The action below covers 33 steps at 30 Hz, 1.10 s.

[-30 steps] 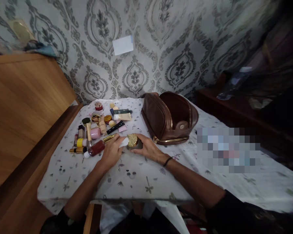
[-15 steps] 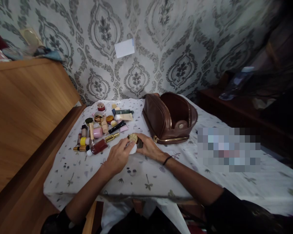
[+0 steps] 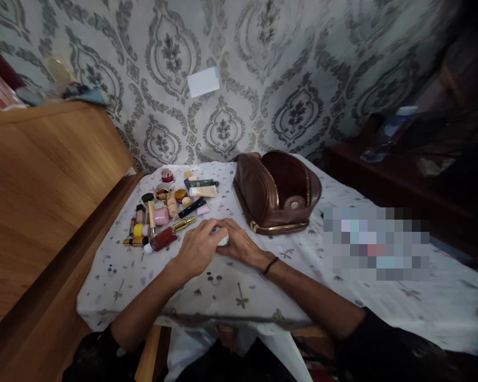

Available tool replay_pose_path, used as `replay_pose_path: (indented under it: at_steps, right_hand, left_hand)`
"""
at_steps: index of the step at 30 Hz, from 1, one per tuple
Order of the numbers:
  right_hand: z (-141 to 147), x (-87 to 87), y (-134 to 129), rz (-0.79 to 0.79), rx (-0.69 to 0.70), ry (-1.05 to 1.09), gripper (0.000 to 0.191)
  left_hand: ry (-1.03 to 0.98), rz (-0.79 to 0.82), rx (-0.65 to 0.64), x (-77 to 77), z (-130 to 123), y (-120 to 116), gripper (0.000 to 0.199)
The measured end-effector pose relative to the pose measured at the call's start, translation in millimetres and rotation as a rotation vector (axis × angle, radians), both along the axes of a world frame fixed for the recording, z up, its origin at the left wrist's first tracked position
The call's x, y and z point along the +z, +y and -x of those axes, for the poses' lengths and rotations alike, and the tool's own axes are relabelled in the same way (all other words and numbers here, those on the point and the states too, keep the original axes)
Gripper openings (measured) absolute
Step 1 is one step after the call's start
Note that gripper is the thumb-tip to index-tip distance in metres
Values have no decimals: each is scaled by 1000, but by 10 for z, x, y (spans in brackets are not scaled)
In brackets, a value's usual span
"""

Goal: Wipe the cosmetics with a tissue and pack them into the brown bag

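My left hand (image 3: pixel 199 246) and my right hand (image 3: pixel 239 244) meet over the patterned cloth, both closed around a small round container (image 3: pixel 223 237). Only a white part of it shows between my fingers; the rest is hidden. Just left of my left hand lies a bottle of dark red liquid (image 3: pixel 162 240), with a slim gold tube (image 3: pixel 184 223) at its upper end. Behind my right hand stands a brown leather toiletry bag (image 3: pixel 255 191), unzipped, its dark inside facing up.
Several cosmetics lie at the left, among them a pink jar (image 3: pixel 161 216), a black tube (image 3: pixel 191 207), a cream tube (image 3: pixel 203 191) and a dark green tube (image 3: pixel 203 183). A wooden cabinet (image 3: pixel 51 159) borders the left. A plastic bottle (image 3: pixel 386 135) stands at the right, near a blurred-out patch.
My hands have closed further over the container, so its gold top no longer shows. The bag and the cosmetics lie as before; the view has shifted slightly.
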State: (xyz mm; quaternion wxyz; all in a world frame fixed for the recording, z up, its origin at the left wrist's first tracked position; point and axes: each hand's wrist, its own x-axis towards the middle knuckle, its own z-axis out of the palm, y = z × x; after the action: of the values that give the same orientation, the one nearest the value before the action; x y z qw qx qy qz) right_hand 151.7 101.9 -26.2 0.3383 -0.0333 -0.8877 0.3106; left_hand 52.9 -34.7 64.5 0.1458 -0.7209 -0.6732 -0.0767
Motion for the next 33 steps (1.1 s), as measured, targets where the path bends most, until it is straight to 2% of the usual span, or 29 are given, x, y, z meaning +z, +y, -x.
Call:
replay_pose_path:
  at_steps: [4, 8, 13, 18, 21, 24, 28, 33]
  right_hand:
    - [3, 9, 14, -4, 29, -13, 59]
    - [-3, 27, 20, -11, 47, -41, 57]
    - [-17, 25, 17, 34, 43, -36, 68]
    - [-23, 47, 8, 90, 11, -52, 61]
    - [-17, 53, 6, 112, -7, -58, 56]
    - [-9, 53, 7, 124, -22, -66, 54]
    - [-4, 73, -3, 136, -48, -73, 53]
    - [-24, 107, -34, 122, -53, -84, 52]
  left_hand:
    - [-114, 87, 65, 149, 78, 50, 37]
    - [-318, 55, 22, 146, 316, 130, 40]
    - [-636, 1, 8, -99, 644, 185, 31]
    - [-847, -40, 98, -413, 724, 83, 16]
    - [-849, -44, 129, -509, 663, -39, 10]
    - [-754, -76, 165, -530, 546, -163, 6]
    - [-644, -108, 139, -497, 341, -277, 12]
    - [-534, -111, 83, -423, 134, -294, 19]
